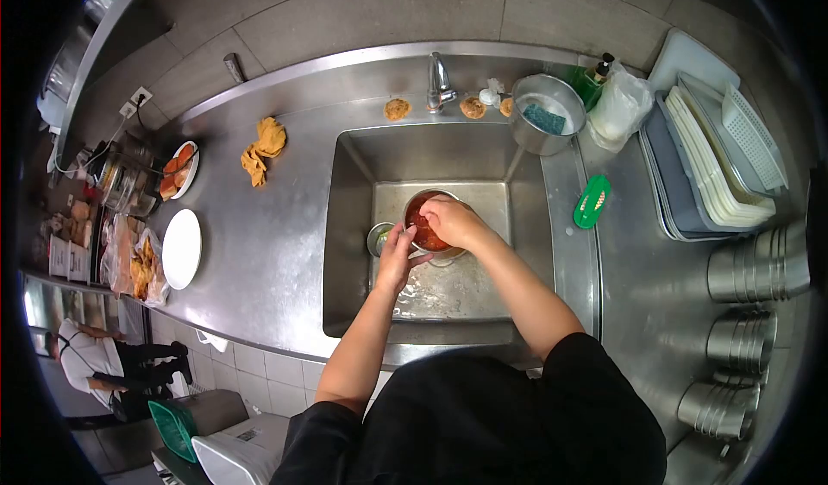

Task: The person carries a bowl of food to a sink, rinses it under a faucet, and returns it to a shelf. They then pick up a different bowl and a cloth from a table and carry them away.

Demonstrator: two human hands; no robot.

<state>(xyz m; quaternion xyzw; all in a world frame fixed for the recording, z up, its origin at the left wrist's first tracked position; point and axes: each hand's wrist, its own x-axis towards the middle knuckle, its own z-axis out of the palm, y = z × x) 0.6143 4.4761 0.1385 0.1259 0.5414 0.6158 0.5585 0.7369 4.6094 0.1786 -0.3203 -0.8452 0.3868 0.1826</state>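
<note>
A round metal pot (442,258) with red, wet contents (429,236) stands in the steel sink (466,304). My left hand (397,259) grips the pot at its near left side, thumb and fingers around the wall. Reaching over the rim from the right, my right hand (453,223) has its fingers bent together down into the red contents. Whatever those fingertips hold is hidden. Just left of the pot, close to my left fingers, sits a small metal bowl (377,240) with something pale green in it.
A faucet (438,88) rises behind the sink. Left are a yellow cloth (263,150) and white plate (182,249). Right are a metal bucket (539,135), green brush (592,202), stacked trays (711,157) and steel containers (750,265). A person (95,360) stands far left.
</note>
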